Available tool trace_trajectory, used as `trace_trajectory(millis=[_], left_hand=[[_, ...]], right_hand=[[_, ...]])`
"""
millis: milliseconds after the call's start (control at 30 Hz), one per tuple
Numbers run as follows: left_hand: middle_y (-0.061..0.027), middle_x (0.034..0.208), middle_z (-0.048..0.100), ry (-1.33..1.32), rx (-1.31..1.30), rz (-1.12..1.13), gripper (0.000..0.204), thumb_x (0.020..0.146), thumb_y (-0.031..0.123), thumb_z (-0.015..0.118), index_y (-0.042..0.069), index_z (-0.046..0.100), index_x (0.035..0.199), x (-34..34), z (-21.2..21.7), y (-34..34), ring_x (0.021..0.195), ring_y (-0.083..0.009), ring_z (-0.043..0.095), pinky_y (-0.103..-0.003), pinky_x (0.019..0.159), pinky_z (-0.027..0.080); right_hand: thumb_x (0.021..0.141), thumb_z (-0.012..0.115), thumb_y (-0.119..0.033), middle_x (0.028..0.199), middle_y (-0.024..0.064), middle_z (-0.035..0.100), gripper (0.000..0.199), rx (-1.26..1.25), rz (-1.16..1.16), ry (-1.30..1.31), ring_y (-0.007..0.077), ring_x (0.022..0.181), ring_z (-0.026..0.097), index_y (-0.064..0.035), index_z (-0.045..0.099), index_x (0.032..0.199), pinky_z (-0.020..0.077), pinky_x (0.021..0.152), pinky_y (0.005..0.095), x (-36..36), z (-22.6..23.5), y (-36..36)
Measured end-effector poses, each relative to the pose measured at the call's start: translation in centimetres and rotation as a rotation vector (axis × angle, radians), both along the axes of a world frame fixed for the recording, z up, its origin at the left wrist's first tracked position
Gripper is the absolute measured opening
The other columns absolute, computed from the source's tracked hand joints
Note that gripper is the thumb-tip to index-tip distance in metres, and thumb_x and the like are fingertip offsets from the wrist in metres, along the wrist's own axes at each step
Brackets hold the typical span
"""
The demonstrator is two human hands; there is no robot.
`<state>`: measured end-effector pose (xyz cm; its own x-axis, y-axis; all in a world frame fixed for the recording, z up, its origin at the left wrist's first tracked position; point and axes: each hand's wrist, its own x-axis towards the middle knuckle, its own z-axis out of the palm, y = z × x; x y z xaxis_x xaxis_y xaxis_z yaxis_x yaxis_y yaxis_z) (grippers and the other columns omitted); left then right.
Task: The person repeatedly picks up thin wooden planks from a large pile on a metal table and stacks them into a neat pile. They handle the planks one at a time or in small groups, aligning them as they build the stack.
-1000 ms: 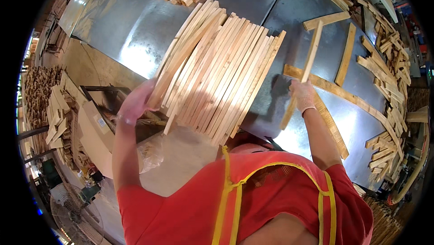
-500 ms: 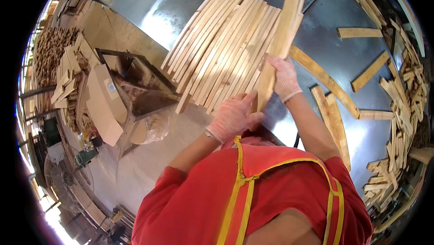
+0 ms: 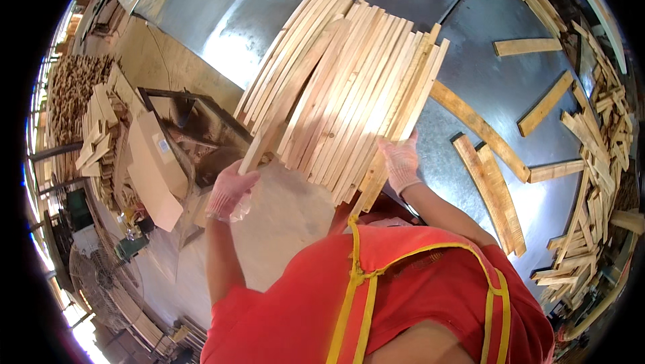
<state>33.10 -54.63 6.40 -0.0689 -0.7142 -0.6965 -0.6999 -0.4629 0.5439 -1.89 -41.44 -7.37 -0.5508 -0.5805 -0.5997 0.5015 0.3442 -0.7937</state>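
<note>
A row of pale wooden strips (image 3: pixel 342 108) lies side by side on a metal table (image 3: pixel 463 122) in front of me. My left hand (image 3: pixel 232 192), in a light knitted glove, grips the near end of one wooden strip (image 3: pixel 292 98) at the left part of the row. That strip is tilted up on edge, with a dark gap beside it. My right hand (image 3: pixel 401 162), gloved too, is closed against the right edge of the row. Its thumb lies over the outermost strips, and its other fingers are partly hidden.
Loose boards, among them a long curved board (image 3: pixel 480 125) and a pair of boards (image 3: pixel 490 192), lie to the right. Beyond them is a heap of offcuts (image 3: pixel 591 189). At left stand a cardboard box (image 3: pixel 158 162), a dark metal frame (image 3: pixel 201 102) and a fan (image 3: pixel 101 270).
The board both hands held above the row's right side now lies down at its right edge. My left hand has moved left onto another strip; my right hand has come down nearer to me.
</note>
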Motion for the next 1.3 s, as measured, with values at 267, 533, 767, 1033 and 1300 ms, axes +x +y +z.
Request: trace_trajectory(millis=[267, 533, 767, 1033, 1300], left_hand=[[0.0007, 0.088, 0.071, 0.145, -0.062, 0.146, 0.058, 0.094, 0.02, 0.077, 0.001, 0.064, 0.147, 1.1, 1.6, 6.1, 0.07, -0.0078, 0.062, -0.028, 0.064, 0.054], [-0.0257, 0.129, 0.07, -0.325, -0.274, -0.702, 0.095, 0.085, 0.056, 0.081, 0.0, 0.049, 0.154, -16.0, -2.4, 4.5, 0.122, -0.0378, 0.067, -0.047, 0.102, 0.054], [-0.025, 0.131, 0.068, -0.216, -0.624, -0.483, 0.087, 0.086, 0.038, 0.081, 0.003, 0.045, 0.157, -17.6, -4.7, 1.2, 0.117, -0.0417, 0.069, -0.05, 0.094, 0.058], [-0.0198, 0.133, 0.067, -0.625, -0.692, -0.626, 0.087, 0.083, 0.031, 0.084, 0.013, 0.043, 0.157, -9.7, -4.6, -6.9, 0.116, -0.0404, 0.068, -0.05, 0.097, 0.056], [-0.0129, 0.127, 0.068, -0.13, -1.12, -0.713, 0.05, 0.091, 0.012, 0.072, 0.014, 0.06, 0.139, -15.9, -10.5, -0.1, 0.114, -0.0352, 0.066, -0.051, 0.096, 0.051]], right_hand=[[0.085, 0.08, -0.01, 0.13, 0.0151, 0.07, 0.103, 0.08, 0.06, 0.118, 0.025, 0.111, 0.071, -0.0052, 0.019, 0.167, 0.0561, 0.098, 0.0327, -2.1, 6.9, 0.5], [0.092, 0.068, -0.052, 0.137, 0.0309, 0.066, 0.094, 0.206, 1.033, 0.348, 0.0401, 0.13, 0.064, 0.0039, 0.036, 0.161, 0.0481, 0.113, 0.0406, -0.9, 10.1, -6.0], [0.094, 0.069, -0.051, 0.133, 0.0269, 0.069, 0.086, 0.311, 0.746, 0.297, 0.0386, 0.124, 0.068, -0.0055, 0.039, 0.16, 0.0507, 0.108, 0.0419, -6.2, 8.5, -2.6], [0.093, 0.081, -0.031, 0.107, 0.0148, 0.073, 0.065, -0.117, 0.934, 0.245, 0.0236, 0.083, 0.07, 0.0017, 0.053, 0.142, 0.0608, 0.081, 0.0392, -1.6, 2.0, -1.0], [0.101, 0.065, -0.04, 0.125, 0.0168, 0.075, 0.046, 0.065, 0.855, 1.155, 0.0404, 0.114, 0.07, -0.0084, 0.07, 0.133, 0.0535, 0.101, 0.0465, -18.7, 7.8, -18.6]])
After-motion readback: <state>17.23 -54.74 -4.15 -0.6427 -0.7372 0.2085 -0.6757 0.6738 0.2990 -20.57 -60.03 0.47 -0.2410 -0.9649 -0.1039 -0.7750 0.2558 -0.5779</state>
